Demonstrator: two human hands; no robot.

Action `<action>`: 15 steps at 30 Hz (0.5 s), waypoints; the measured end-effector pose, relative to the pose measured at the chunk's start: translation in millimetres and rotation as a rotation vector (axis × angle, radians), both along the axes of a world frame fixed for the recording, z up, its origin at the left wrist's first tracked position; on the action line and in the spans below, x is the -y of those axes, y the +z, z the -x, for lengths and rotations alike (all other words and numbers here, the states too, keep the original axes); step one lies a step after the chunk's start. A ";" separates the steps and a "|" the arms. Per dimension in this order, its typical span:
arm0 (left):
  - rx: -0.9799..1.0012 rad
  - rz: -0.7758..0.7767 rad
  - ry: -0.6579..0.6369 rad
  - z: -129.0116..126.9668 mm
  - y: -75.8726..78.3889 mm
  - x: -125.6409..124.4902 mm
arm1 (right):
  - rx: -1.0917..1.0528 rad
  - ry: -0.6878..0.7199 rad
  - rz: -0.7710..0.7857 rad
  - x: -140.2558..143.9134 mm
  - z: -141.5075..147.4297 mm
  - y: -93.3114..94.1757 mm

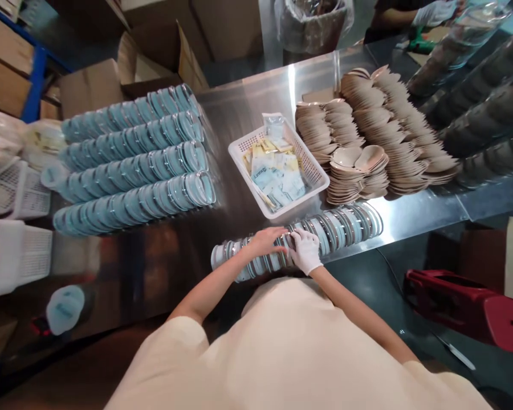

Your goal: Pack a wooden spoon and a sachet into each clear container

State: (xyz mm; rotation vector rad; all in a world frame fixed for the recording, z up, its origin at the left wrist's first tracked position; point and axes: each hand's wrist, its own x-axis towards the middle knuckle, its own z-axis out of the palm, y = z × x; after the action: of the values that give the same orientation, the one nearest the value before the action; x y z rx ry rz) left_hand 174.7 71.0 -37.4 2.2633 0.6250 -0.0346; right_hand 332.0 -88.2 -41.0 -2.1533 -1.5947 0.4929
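A long row of round plastic lids (342, 228) stands on edge along the near side of the metal table. Lying over the middle of this row, my bare left hand (267, 242) has its thumb and fingers on opposite sides of some lids. My right hand (306, 250), in a white glove, curls its fingers onto the same row just beside it. Both hands touch lids, and the fingertips nearly meet. Brown pieces show between some lids, but their kind is hard to make out. Just beyond the row is a white basket (239, 152) holding printed packets (276, 171).
More lid rows (132, 171) fill the table's left side. Stacked brown spoon-shaped pieces (385, 131) stand right of the basket. A co-worker's gloved hand (434, 12) is at the far right. Cartons (89, 91) stand behind, and a red object (474, 310) sits low at right.
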 end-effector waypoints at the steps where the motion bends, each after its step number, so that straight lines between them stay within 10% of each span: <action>1: 0.038 -0.028 0.097 -14.2 3.2 -9.7 | -0.070 0.062 -0.034 -0.1 -10.6 2.2; 9: -0.159 -0.061 0.760 -181.2 -1.9 -101.7 | -0.349 -0.280 -0.252 -23.0 -171.4 2.5; 15: -0.115 -0.009 0.797 -193.6 -17.6 -114.4 | -0.006 -0.292 -0.263 -96.8 -284.7 26.0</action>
State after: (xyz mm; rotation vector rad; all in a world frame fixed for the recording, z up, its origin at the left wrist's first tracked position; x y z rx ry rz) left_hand 368.3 185.3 -55.0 1.8810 1.5400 0.2301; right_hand 616.8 8.6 -15.0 -2.1266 -1.2341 0.1851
